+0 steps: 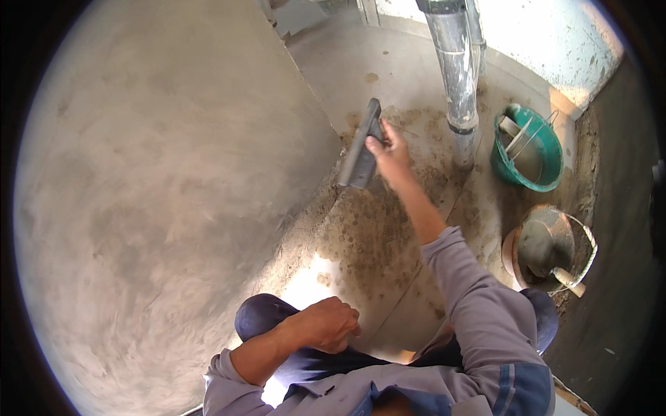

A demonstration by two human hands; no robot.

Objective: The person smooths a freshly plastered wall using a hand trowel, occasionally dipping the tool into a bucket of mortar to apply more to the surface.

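Note:
My right hand (390,151) reaches forward, gripping a plastering trowel by its handle. The trowel (359,154) has a long, dark grey, flat blade, tilted and held just off the lower edge of the plastered wall (173,173) on the left. That wall is grey and smeared with damp-looking patches. My left hand (331,324) is curled into a loose fist by my left knee. Its fingertips are turned away from view, and nothing sticks out of it.
Dark pipes (454,76) stand upright ahead. To the right sit a green bucket (528,177) with tools and murky water, and a dirty bucket (512,258) with a rope handle and a wooden-handled tool (569,282). Mortar splashes spot the floor (385,249).

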